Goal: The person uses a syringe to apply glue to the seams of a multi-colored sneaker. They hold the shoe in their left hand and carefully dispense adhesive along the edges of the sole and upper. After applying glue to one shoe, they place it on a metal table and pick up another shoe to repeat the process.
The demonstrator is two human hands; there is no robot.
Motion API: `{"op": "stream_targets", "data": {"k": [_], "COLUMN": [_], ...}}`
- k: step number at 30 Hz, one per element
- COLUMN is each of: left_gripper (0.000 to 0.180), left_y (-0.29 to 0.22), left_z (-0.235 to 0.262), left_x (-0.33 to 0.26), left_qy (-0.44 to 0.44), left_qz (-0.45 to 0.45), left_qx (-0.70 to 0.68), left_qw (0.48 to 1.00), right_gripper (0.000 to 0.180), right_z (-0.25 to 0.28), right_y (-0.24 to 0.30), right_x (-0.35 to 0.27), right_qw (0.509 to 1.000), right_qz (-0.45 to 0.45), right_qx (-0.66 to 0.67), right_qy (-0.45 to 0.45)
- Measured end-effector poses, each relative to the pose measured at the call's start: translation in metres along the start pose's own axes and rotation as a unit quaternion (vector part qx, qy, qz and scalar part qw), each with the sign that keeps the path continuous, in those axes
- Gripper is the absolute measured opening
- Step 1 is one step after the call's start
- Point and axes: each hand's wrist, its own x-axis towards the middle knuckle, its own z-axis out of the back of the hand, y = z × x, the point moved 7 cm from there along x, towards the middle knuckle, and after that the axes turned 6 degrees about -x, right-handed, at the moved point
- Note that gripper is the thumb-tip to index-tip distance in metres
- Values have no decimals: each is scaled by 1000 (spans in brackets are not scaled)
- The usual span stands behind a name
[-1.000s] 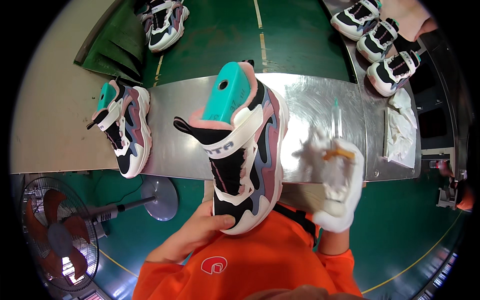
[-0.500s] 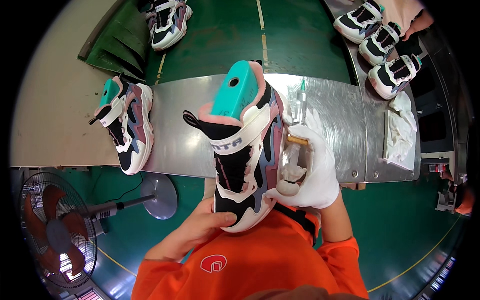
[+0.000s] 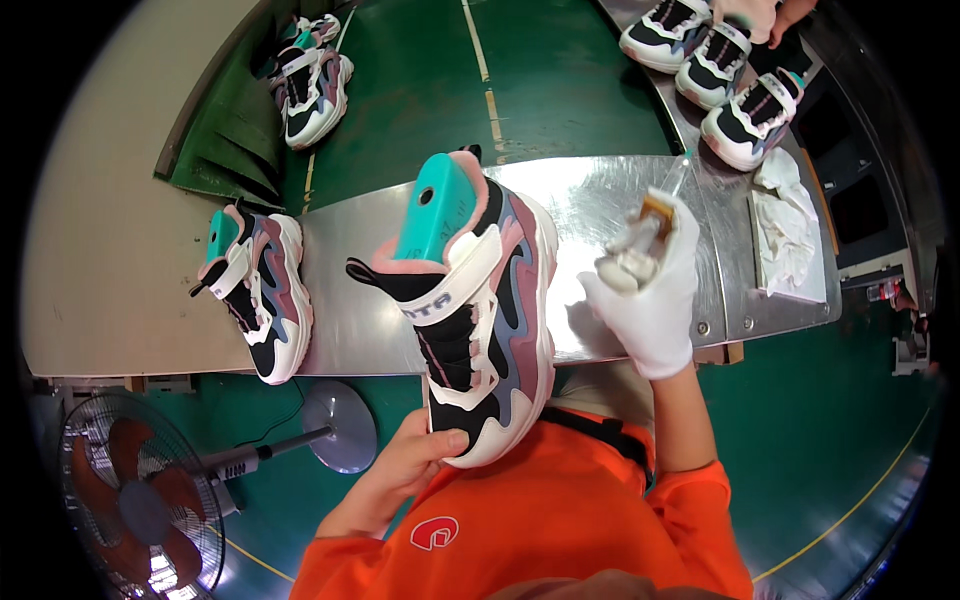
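My bare left hand [image 3: 425,450] grips the toe of a chunky sneaker [image 3: 520,270], thumb on top of the toe. The sneaker is black, white, pink and blue-grey, with a teal shoe last [image 3: 437,207] in its opening. It stands toe toward me, in front of the metal bench. To its right, apart from it, my white-gloved right hand [image 3: 655,325] is closed round a clear syringe [image 3: 676,178]. The syringe has a green tip pointing away from me, a brown finger flange and white wrapping at its plunger end. My right fingers are partly hidden.
The metal bench [image 3: 370,300] borders a green conveyor belt [image 3: 420,90]. Another sneaker [image 3: 275,290] rests at the left, and more [image 3: 318,100] ride the belt. Several sneakers [image 3: 745,125] and white cloths [image 3: 785,235] lie at right, near another person's hand [image 3: 790,18]. A fan [image 3: 145,510] stands lower left.
My right hand has drawn the syringe away from the sneaker, rightward. The held sneaker sits slightly further left. The sneakers on the belt have come nearer, and the whole view has shifted.
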Motion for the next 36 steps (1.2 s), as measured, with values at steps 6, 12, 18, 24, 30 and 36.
{"op": "stream_targets", "data": {"k": [6,12,18,24,30,36], "left_gripper": [56,58,62,65,42,33], "left_y": [1,1,-5,-28,-87,-206], "left_z": [1,4,8,36,24,26], "left_x": [2,1,0,14,56,126], "left_qy": [18,5,3,-20,31,-45], "left_qz": [-20,-27,-30,-28,-33,-148], "left_qx": [-10,-19,-21,-102,-254,-112], "left_qw": [1000,999,999,994,966,982], "right_gripper": [70,69,60,91,86,88], "right_z": [-11,-35,-16,47,96,116], "right_y": [36,42,39,5,-36,-70], "right_x": [27,30,13,1,-13,-20], "right_qw": [943,919,924,989,957,940], "right_qz": [154,173,214,2,18,-33], "right_qx": [-267,-347,-303,-81,-197,-205], "right_qy": [-126,-75,-93,-120,-213,-270]}}
